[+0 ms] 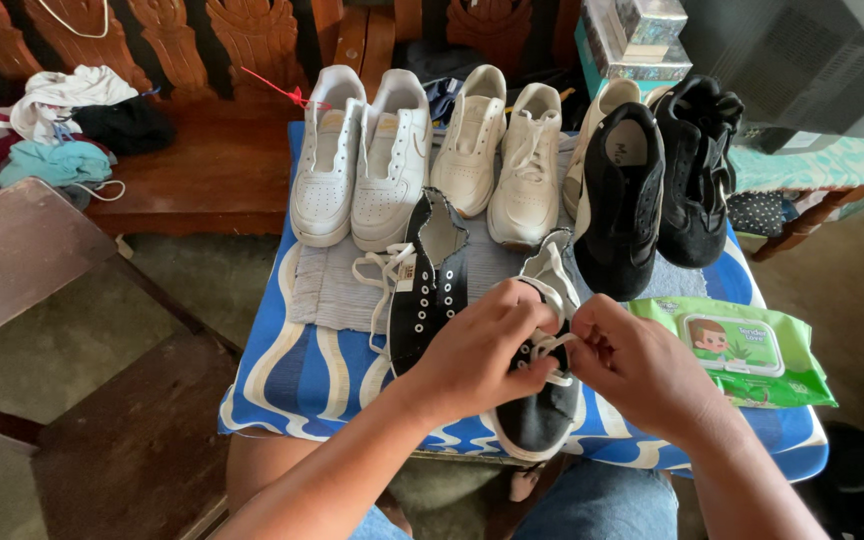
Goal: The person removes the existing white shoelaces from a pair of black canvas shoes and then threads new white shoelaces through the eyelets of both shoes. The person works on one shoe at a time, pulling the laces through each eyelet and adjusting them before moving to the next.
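Pinching a white flat lace (550, 345) from both sides, the left hand (482, 355) and right hand (632, 365) were closed over the black canvas sneaker (542, 410), which lay toe toward the person on the blue-and-white patterned cloth (302, 380), steadied for lacing. Its unlaced mate (427, 290) lay just left. A green wet-wipe pack (742, 350) sat just right; white shoes (362, 160) lined up behind.
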